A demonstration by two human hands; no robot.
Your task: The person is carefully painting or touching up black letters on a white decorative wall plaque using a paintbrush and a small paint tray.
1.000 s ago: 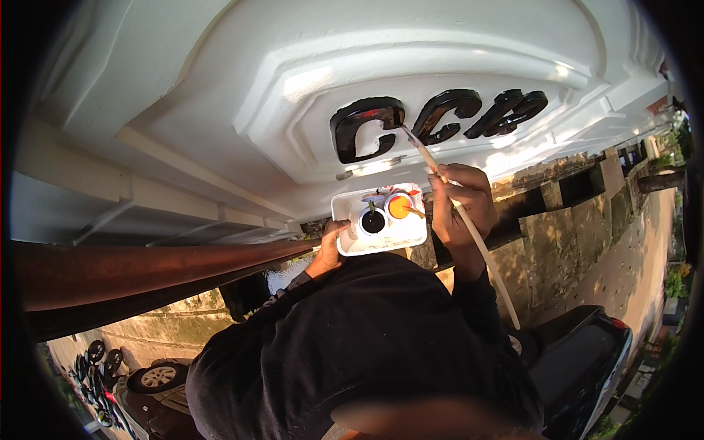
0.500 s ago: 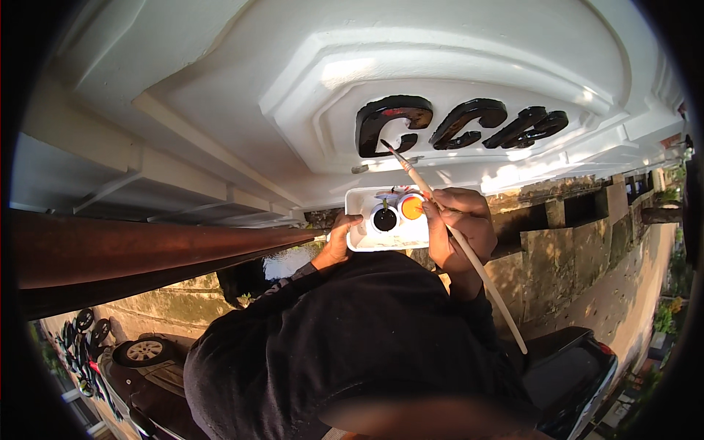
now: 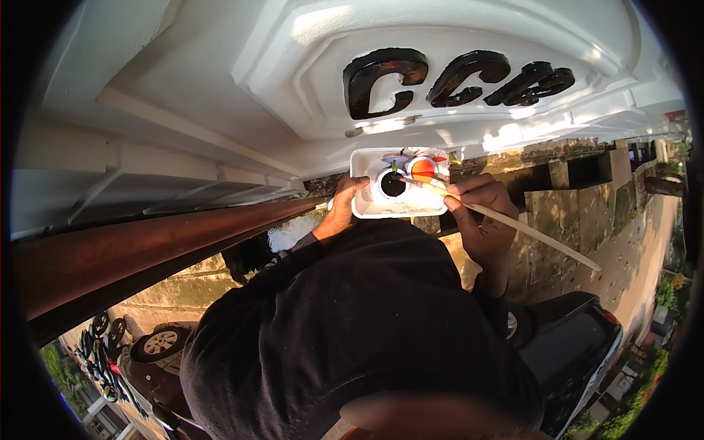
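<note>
My left hand (image 3: 342,203) grips the left rim of a white plastic tub (image 3: 361,210), thumb over the edge. Inside the tub stand an open pot of black paint (image 3: 391,185) and, to its right, a pot of orange-red paint (image 3: 424,169). My right hand (image 3: 484,216) pinches a long wooden paintbrush (image 3: 543,235) between thumb and fingers. The brush's bristles are at the black pot's opening; whether they touch the paint I cannot tell. Beyond the tub, raised glossy black letters (image 3: 387,66) stand out from a white wall panel, with some reddish patches on the first.
A reddish-brown pipe or beam (image 3: 161,238) runs in from the left, below white wall mouldings (image 3: 132,169). Lower down are parked cars (image 3: 572,359) on both sides and several motorbikes (image 3: 99,352) at far left. Stained concrete slabs (image 3: 565,220) lie at right.
My right hand has drawn the brush back from the first letter to the black paint pot, its handle now lying flatter. The view has shifted; my left hand still holds the tub.
</note>
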